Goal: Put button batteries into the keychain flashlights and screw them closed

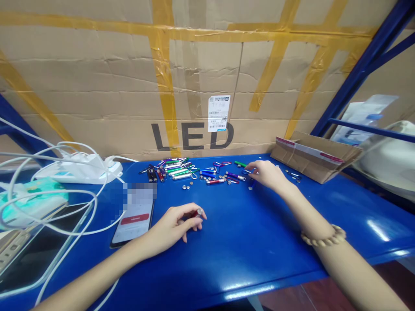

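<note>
My left hand (pixel 183 220) is closed around a small dark red flashlight tube (pixel 196 213), its round silver end facing up between thumb and fingers. My right hand (pixel 264 175) reaches to the back of the blue table, fingertips bent together among small parts; whatever is in them is hidden. Beside those fingers lie a green tube (pixel 240 164) and a small blue part (pixel 252 185). A purple mini flashlight (pixel 235 176) and a red one (pixel 215 182) rest nearby. Farther left is a pile of silver, green and dark mini flashlights (pixel 177 170) with clips. Several button cells (pixel 185 187) lie in front of it.
A phone (pixel 138 216) lies by my left forearm. White cables (pixel 94 194), a power strip (pixel 78 169) and a tablet-like device (pixel 42 242) crowd the left side. An open cardboard box (pixel 314 157) stands at the back right. A large taped carton (pixel 129 86) walls off the back.
</note>
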Demonstrator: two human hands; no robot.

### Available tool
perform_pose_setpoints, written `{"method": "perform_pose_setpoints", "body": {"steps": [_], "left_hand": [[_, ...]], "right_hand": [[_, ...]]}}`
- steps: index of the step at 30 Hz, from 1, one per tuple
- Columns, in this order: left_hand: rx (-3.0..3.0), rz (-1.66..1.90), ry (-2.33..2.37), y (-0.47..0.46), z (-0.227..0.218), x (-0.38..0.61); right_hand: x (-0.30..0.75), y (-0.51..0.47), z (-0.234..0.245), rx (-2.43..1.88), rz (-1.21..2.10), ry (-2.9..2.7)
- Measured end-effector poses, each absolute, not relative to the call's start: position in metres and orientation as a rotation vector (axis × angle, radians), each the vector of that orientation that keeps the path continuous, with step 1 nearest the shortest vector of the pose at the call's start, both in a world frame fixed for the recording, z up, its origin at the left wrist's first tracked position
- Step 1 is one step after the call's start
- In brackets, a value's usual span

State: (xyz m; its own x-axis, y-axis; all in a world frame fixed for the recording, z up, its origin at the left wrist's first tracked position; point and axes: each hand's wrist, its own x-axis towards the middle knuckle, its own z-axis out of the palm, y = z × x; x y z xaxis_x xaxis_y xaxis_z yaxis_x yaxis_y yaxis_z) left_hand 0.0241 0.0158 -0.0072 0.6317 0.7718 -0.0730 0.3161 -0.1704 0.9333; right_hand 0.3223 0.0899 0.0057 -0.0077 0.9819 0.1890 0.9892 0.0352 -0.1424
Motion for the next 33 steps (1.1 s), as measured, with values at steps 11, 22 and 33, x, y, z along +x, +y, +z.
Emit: {"method": "perform_pose_setpoints", "body": {"steps": [11, 22, 33], "left_hand": [[1.768, 0.497, 0.891, 0.015, -0.007, 0.024], [1.759, 0.493, 0.915, 0.015, -0.005, 0.026], [1.754, 0.504, 0.904, 0.015, -0.007, 0.025]], "right_hand": [[0.337, 0.086, 0.018, -2.275, -0.13, -1.939], [0.335, 0.096, 0.001, -2.154, 0.055, -2.023], [0.338, 0.099, 0.0, -2.031, 0.161, -1.983]]}}
